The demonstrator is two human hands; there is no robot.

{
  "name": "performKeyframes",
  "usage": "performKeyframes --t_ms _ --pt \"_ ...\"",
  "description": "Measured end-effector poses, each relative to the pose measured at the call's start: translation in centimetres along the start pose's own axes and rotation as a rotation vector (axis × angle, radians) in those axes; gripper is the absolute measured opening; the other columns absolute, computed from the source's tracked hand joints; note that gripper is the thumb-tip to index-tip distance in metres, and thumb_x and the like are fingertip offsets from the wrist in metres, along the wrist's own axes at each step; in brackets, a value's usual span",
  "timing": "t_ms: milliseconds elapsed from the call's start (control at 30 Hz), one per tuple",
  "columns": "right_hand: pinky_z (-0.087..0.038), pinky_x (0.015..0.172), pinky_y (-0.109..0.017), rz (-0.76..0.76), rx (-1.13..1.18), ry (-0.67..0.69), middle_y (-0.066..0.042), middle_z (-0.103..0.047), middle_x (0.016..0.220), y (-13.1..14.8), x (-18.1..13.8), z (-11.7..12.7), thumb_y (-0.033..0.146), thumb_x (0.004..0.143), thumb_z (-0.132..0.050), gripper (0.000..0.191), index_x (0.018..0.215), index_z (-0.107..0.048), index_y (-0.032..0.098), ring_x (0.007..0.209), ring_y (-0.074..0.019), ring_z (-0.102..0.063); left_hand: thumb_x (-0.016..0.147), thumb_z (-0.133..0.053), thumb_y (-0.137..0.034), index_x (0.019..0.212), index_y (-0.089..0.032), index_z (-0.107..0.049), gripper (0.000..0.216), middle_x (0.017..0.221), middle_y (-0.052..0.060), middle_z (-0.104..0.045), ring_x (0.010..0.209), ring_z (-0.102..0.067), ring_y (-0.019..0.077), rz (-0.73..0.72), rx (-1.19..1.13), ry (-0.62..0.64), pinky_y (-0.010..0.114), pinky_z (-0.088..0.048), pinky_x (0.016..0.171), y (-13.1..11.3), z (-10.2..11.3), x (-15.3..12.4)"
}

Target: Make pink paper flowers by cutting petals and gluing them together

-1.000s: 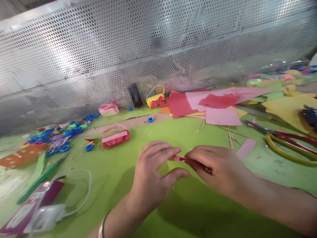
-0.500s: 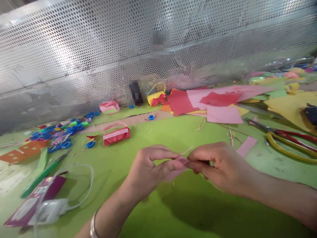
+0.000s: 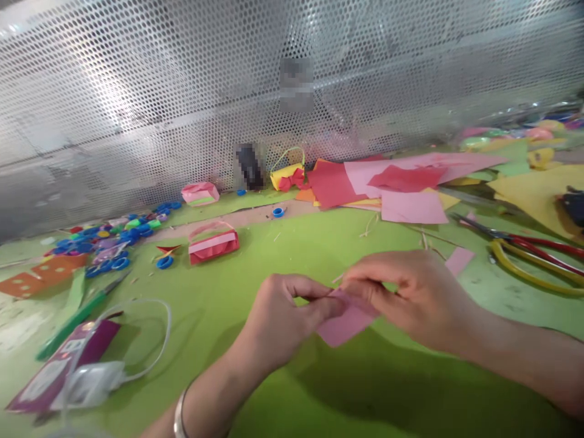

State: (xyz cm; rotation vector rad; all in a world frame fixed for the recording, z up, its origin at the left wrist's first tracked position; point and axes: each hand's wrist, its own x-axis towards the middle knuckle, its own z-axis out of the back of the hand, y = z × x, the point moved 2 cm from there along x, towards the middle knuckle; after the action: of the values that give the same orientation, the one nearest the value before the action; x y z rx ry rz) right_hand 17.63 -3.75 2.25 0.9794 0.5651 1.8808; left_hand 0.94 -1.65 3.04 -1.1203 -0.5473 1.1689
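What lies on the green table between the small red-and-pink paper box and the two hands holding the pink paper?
In the head view, only bare green table separates the red-and-pink paper box from the left hand.

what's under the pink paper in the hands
The pink paper is pinched between the left hand and right hand above the green table cover. The cover directly beneath it is hidden.

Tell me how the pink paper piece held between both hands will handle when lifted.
The pink paper piece looks thin and flat, so probably very light and floppy. Left hand and right hand pinch only its top edge; the rest hangs free. It likely creases or tears easily.
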Motion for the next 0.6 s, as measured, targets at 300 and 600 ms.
performKeyframes --t_ms 300,600 --pt "-0.024 0.04 -0.024 -0.374 0.315 -0.356 0.004 -0.043 0.044 -3.9 2.6 4.6 0.039 0.072 -0.064 0.029 0.05 -0.058 0.021 0.043 -0.0089 -0.034 0.075 -0.066 -0.028 0.059 -0.021 -0.073 0.018 0.067 0.001 -0.075 0.071 -0.069 0.0182 -0.002 0.144 -0.226 0.028 -0.05 0.07 1.1 2.2 1.4" --pt "-0.028 0.041 -0.023 -0.523 0.462 -0.092 0.004 -0.045 0.048 -3.1 1.7 1.2 0.045 0.069 -0.066 0.03 0.054 -0.058 0.02 0.044 -0.0088 -0.038 0.07 -0.077 -0.023 0.115 -0.022 -0.067 0.046 0.109 0.005 -0.072 0.099 -0.065 0.0193 -0.471 0.265 -0.2 0.033 -0.049 0.091 0.6 1.3 0.6"
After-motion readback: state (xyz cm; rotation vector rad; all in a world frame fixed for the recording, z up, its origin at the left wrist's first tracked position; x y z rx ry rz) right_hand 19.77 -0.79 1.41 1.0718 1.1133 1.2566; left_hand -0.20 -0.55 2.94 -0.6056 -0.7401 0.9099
